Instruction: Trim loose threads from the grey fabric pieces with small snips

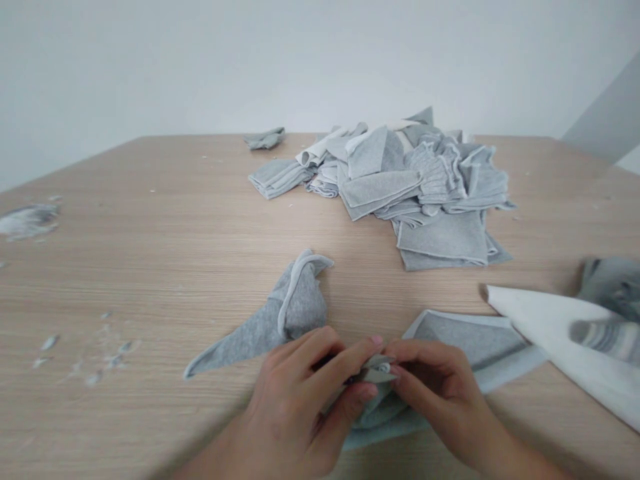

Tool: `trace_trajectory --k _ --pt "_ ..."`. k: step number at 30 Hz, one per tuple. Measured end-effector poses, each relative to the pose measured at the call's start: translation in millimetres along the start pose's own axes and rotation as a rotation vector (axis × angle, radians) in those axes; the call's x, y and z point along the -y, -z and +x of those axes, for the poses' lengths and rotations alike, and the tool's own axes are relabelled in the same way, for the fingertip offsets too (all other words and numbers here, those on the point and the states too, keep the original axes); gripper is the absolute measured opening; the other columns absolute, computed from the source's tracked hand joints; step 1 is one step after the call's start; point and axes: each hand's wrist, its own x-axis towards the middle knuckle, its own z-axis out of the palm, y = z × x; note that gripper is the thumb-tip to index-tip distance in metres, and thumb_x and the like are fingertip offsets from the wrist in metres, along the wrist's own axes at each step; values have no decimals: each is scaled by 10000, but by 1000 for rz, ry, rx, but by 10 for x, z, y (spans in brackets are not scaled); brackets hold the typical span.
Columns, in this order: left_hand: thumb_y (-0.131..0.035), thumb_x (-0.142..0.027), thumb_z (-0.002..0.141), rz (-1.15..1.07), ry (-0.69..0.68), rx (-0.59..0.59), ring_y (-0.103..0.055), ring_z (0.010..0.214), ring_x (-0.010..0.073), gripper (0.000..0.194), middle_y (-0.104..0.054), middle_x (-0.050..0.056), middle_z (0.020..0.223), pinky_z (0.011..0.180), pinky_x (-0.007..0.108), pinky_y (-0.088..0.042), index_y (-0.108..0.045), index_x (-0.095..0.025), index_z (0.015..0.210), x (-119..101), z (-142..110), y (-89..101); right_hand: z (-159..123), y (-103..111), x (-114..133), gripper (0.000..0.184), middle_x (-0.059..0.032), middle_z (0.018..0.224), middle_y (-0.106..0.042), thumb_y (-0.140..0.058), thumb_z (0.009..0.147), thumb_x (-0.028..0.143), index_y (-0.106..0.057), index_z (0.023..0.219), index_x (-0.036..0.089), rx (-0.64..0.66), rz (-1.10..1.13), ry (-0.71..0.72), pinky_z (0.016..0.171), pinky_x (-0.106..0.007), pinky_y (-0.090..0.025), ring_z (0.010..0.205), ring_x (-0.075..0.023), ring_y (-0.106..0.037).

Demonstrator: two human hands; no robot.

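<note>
Probably light and limp, the grey cloth (385,417) at the bottom centre of the frame should bend freely, grip well and bear firm handling. Fingers of the left hand (305,393) and right hand (445,393) pinch its bunched upper edge, a sensible hold, though their overlap hides exactly what lies between them.

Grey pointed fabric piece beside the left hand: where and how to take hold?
Probably pinch the narrow tip of the grey pointed fabric piece from the left: it tapers that way, clear of the left hand, which partly hides its wider end.
</note>
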Motion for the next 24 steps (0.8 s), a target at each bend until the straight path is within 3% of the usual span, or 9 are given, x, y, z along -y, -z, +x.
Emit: trace_trajectory --k 12,24 --pt "-619 -214 950 -24 -43 -48 -587 699 128 356 -653 31 851 596 261 -468 -607 -153 1300 -3 -4 -23 -35 23 -21 83 -16 804 -795 -732 871 294 -788 924 263 -5 7 2 641 -214 -604 697 -153 -742" --pt "-613 -218 955 -29 -65 -73 -592 688 120 295 -673 33 863 575 256 -458 -636 -127 1235 -16 21 -12 -19 42 41 156 -33 768 -784 -705 894 373 -801 937 259 62 -26 -51 608 -243 -586 667 -166 -722"
